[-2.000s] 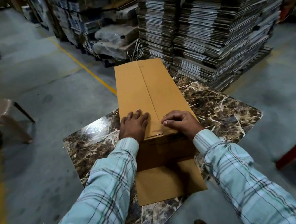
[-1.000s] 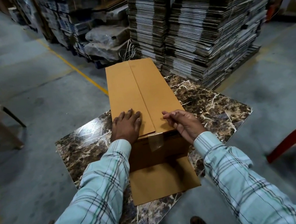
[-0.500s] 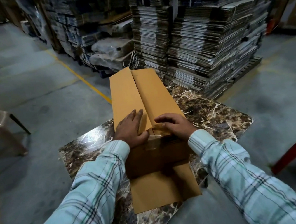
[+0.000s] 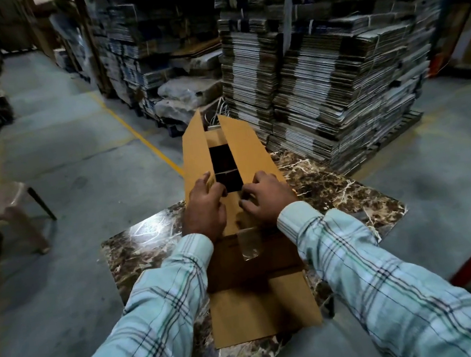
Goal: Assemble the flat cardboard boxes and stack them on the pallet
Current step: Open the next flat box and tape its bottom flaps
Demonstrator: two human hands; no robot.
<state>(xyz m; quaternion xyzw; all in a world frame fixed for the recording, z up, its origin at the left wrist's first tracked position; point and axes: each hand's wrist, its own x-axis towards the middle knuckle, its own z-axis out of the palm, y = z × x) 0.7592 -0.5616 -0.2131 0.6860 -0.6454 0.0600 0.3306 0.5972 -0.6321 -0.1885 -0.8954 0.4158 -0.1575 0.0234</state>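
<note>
Box position: cardboard box (image 4: 227, 161) on marble slab (image 4: 338, 193), top flaps under both hands.
Left hand (image 4: 204, 211): fingers curled over left flap's inner edge.
Right hand (image 4: 267, 201): fingers curled on right flap.
Box look: tan, long, flaps parted (dark interior showing).

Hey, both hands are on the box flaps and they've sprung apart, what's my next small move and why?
Probably press the two top flaps together again: a dark gap shows between them, and the left hand and right hand already grip their inner edges.

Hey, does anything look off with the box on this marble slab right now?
Yes: the cardboard box's two top flaps stand apart over a dark gap, and a strip of clear tape hangs loose at the near end.
</note>
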